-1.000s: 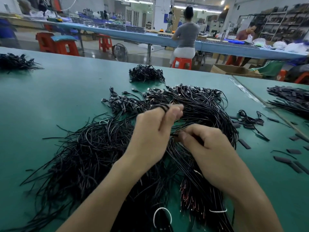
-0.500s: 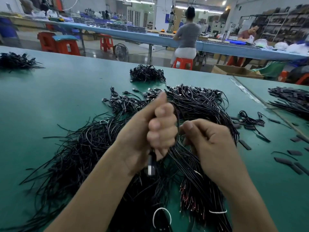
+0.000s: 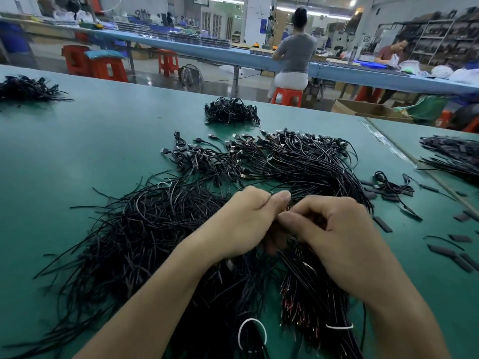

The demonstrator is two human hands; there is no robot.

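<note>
A big heap of thin black cables (image 3: 145, 229) with plug ends covers the green table (image 3: 90, 141) in front of me. A bundled sheaf of black cables (image 3: 311, 177) with bare reddish ends runs from the far right down under my hands. My left hand (image 3: 243, 218) is curled, thumb against forefinger, pinching a cable above the heap. My right hand (image 3: 334, 229) is curled too, its thumb and fingers pinching cable strands right beside the left thumb. What exactly lies between the fingers is hidden.
A small cable pile (image 3: 230, 111) lies farther back, another pile (image 3: 26, 88) at far left, more cables (image 3: 453, 156) at right. Short black sleeve pieces (image 3: 440, 251) are scattered right of my hands. White ties (image 3: 251, 332) lie near me. Two people work at a far bench.
My left hand has dropped from a raised fist holding a cable with a plug hanging below it, down onto the heap. My right hand stays close beside it.
</note>
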